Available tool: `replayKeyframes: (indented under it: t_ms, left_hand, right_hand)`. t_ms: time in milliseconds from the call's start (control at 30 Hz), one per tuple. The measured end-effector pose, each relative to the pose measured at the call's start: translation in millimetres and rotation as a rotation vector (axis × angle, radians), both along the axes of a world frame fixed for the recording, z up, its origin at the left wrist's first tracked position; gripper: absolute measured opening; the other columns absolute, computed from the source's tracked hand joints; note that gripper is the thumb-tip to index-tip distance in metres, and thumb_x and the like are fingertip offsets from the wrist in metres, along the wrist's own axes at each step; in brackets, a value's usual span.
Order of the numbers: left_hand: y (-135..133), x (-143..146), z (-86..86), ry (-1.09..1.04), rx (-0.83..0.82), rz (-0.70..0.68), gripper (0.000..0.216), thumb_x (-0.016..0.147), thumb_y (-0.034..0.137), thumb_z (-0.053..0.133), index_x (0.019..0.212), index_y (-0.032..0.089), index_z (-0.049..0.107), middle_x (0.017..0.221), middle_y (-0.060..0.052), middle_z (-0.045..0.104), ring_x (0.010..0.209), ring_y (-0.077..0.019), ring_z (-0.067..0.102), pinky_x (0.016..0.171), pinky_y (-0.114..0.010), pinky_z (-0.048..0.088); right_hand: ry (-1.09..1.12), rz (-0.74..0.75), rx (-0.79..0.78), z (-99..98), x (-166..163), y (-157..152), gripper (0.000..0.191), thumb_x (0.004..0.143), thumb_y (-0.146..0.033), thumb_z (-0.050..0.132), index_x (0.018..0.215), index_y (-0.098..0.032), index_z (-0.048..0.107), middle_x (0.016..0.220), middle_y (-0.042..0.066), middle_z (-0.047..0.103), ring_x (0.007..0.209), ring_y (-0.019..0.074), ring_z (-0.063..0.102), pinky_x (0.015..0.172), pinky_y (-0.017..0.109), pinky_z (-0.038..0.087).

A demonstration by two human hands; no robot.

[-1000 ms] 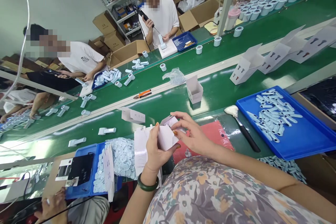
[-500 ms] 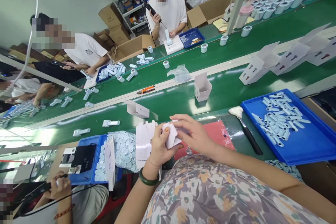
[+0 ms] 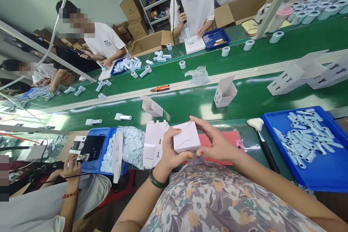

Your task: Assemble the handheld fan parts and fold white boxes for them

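Note:
Between my two hands is a small white cardboard box (image 3: 187,136), its folded end facing up with the flaps closed over each other. My left hand (image 3: 170,148) wraps round the box's left side, thumb along the near edge. On the other side my right hand (image 3: 213,141) grips it with fingers at the far edge and thumb near the front corner. Left of my left hand lies a stack of flat white printed cartons (image 3: 153,145). A red sheet (image 3: 224,143) lies on the bench beneath and to the right of my right hand.
A blue tray (image 3: 323,168) of pale-blue parts stands at right, beside a black-handled brush (image 3: 268,152). Open white boxes (image 3: 225,92) stand on the green conveyor (image 3: 185,107). Orange pliers (image 3: 160,88) lie on the divider. Co-workers (image 3: 194,11) sit opposite; another person's hand (image 3: 72,166) is at left.
The white box has turned so its closed, folded end now faces up. My right hand has shifted from over it to its right side. The whole view has swung left.

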State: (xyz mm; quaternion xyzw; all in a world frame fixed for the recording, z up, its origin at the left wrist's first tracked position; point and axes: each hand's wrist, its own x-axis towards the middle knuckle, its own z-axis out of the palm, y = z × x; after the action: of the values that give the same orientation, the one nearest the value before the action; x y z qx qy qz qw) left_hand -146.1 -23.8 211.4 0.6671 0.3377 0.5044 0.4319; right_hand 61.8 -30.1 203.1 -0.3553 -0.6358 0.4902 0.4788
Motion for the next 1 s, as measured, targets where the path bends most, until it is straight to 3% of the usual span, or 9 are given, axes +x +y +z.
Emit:
replayKeyframes:
  t_ms: [100,200,267,333,733,1000]
  left_hand:
    - [-3,12,8.8,-0.241,-0.314,-0.061,0.05,0.085,0.069,0.07,0.109,0.027,0.06,0.119,-0.007,0.065,0.111,-0.0272,0.062,0.094,-0.041,0.049]
    - [-6,24,19.9,-0.406,-0.672,-0.065,0.034,0.08,0.04,0.083,0.099,0.026,0.059,0.116,-0.003,0.067,0.103,-0.0213,0.064,0.087,-0.032,0.051]
    - [-7,31,27.8,-0.466,-0.822,-0.059,0.04,0.072,0.027,0.085,0.102,0.026,0.059,0.11,0.0,0.067,0.089,-0.0165,0.064,0.077,-0.027,0.051]
    - [-8,36,34.0,-0.497,-0.888,-0.065,0.044,0.069,0.024,0.084,0.105,0.025,0.059,0.102,0.002,0.066,0.079,-0.0135,0.062,0.07,-0.024,0.05]
    - [-5,50,32.1,-0.353,-0.84,0.019,0.041,0.065,0.016,0.068,0.104,0.024,0.058,0.099,0.002,0.063,0.073,-0.0114,0.055,0.067,-0.023,0.046]
    - [-2,46,24.7,-0.25,-0.727,0.006,0.04,0.067,0.014,0.064,0.106,0.025,0.064,0.111,0.0,0.065,0.093,-0.0172,0.06,0.081,-0.028,0.049]
  right_hand:
    - [-0.113,-0.054,0.119,0.7,4,-6,0.087,0.084,-0.033,0.079,0.16,-0.035,0.037,0.147,0.01,0.053,0.133,0.0306,0.056,0.109,0.045,0.05]
    - [-0.2,-0.07,0.212,4.2,7,-9,0.092,0.081,-0.028,0.077,0.162,-0.035,0.035,0.147,0.011,0.053,0.133,0.0319,0.054,0.11,0.047,0.049]
    - [-0.225,-0.068,0.26,6.2,10,-9,0.094,0.08,-0.027,0.076,0.163,-0.035,0.032,0.147,0.011,0.052,0.132,0.0318,0.054,0.11,0.047,0.049]
    - [-0.237,-0.072,0.302,7.4,11,-10,0.095,0.079,-0.025,0.074,0.164,-0.035,0.03,0.146,0.01,0.053,0.13,0.031,0.055,0.109,0.047,0.05]
    - [-0.312,-0.115,0.329,2.3,11,-11,0.097,0.08,-0.022,0.07,0.165,-0.035,0.026,0.146,0.01,0.052,0.129,0.0306,0.055,0.109,0.046,0.05]
    - [-0.346,-0.115,0.31,-1.7,13,-13,0.093,0.085,-0.027,0.068,0.166,-0.035,0.022,0.148,0.011,0.05,0.132,0.0315,0.054,0.108,0.048,0.052]
